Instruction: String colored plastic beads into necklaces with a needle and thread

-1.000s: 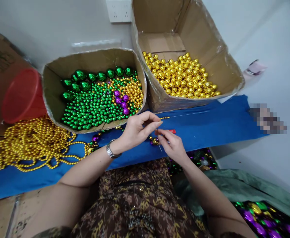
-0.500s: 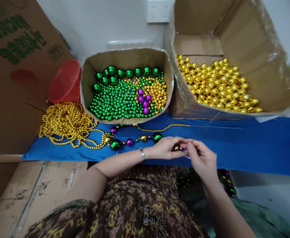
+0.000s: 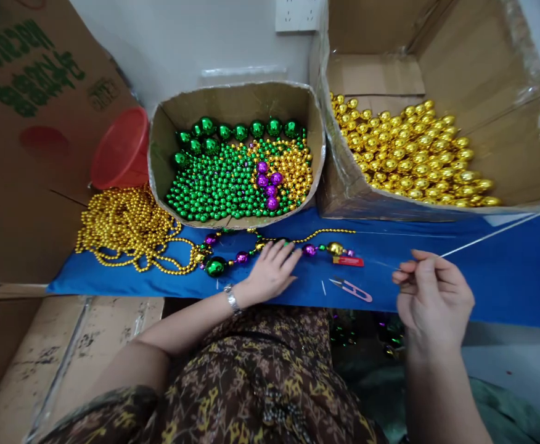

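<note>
My left hand [image 3: 272, 272] lies over a strand of mixed beads on the blue cloth, fingers spread and pointing away from me. It covers part of the strand; a big green bead [image 3: 216, 266] shows to its left, a purple bead [image 3: 309, 250] and a gold bead [image 3: 335, 248] to its right. My right hand [image 3: 434, 302] is raised at the right, closed in a pinch on a thin pale thread [image 3: 487, 235]. One length slants up to the right edge; a fainter length runs left toward the beads. Pink-handled thread snips [image 3: 352, 290] and a red lighter-like item [image 3: 348, 261] lie between the hands.
A cardboard box [image 3: 159, 132] holds green, gold and purple beads. A larger box [image 3: 519, 117] at right holds gold beads. Gold bead chains [image 3: 126, 222] are heaped at left beside a red bowl [image 3: 121, 151]. The blue cloth [image 3: 505, 277] has its near edge by my body.
My hands have parted. The left moved left onto the bead strand and spread its fingers; the right moved right, drawing thread. The snips and red item are now uncovered.
</note>
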The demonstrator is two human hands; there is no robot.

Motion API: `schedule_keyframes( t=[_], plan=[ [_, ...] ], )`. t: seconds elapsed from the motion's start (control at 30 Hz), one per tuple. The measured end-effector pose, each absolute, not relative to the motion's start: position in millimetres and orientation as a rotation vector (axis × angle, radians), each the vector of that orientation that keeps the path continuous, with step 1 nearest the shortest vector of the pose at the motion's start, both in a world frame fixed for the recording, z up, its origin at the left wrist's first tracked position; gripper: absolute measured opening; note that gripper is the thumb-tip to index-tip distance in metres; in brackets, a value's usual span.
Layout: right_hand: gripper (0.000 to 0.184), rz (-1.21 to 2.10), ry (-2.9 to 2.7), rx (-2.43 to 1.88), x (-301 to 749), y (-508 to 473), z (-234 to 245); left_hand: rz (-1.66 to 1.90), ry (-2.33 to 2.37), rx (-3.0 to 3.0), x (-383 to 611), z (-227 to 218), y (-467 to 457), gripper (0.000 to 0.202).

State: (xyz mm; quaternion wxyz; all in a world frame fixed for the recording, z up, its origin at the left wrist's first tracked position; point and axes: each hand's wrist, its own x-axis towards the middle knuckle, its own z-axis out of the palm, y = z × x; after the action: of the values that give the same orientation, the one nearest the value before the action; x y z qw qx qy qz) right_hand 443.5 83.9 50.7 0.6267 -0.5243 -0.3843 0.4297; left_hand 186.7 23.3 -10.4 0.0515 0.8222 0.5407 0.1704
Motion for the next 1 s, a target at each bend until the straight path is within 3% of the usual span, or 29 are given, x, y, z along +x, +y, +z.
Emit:
schedule_keyframes(
  t=[0.17,0.3,0.53,0.67,0.87,1.0],
  plan=[
    [0.029,0.896,-0.871,-1.187,450,93,50,0.091,2.085,2.439,119,-18,-7,0.05],
    [0.026,0.891,-0.884,-1.183,450,97,53,-0.189,1.96,2.61,75,-16,-15,0.042],
    [0.033,1.078,-0.953,-1.213,426,79,45,-0.356,1.874,2.814,-1,2,-13,0.036],
    [0.032,1.2,-1.051,-1.227,407,72,28,-0.262,1.982,2.759,-15,10,-17,0.039],
    [0.031,1.28,-1.095,-1.194,393,73,21,0.365,1.782,2.639,75,11,-13,0.047],
    [0.028,1.296,-1.099,-1.173,392,76,28,0.299,1.734,2.646,138,-11,14,0.049]
  ],
)
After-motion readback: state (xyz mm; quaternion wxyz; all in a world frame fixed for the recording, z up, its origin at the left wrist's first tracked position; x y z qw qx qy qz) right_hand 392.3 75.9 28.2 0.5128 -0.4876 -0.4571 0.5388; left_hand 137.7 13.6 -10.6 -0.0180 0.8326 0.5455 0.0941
